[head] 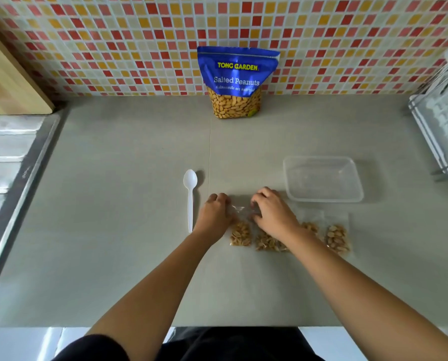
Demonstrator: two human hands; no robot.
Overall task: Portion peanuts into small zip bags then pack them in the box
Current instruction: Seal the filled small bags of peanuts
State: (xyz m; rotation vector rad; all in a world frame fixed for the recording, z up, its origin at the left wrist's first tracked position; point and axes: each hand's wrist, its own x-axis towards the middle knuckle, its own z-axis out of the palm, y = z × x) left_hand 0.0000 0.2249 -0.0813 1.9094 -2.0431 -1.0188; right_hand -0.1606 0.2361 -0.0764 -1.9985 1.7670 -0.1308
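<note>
Four small zip bags (337, 238) of peanuts lie in a row on the counter (139, 256) at my hands. My left hand (215, 214) and right hand (272, 212) both curl their fingers onto the clear top strip of the leftmost bag (240, 234), pinching it from either side. My right wrist covers part of the next two. The clear plastic box (324, 199) sits just beyond and right of my right hand. A white spoon (190, 199) lies just left of my left hand. The blue peanut pouch (237, 82) stands well beyond both hands, against the tiled wall (113, 48)
</note>
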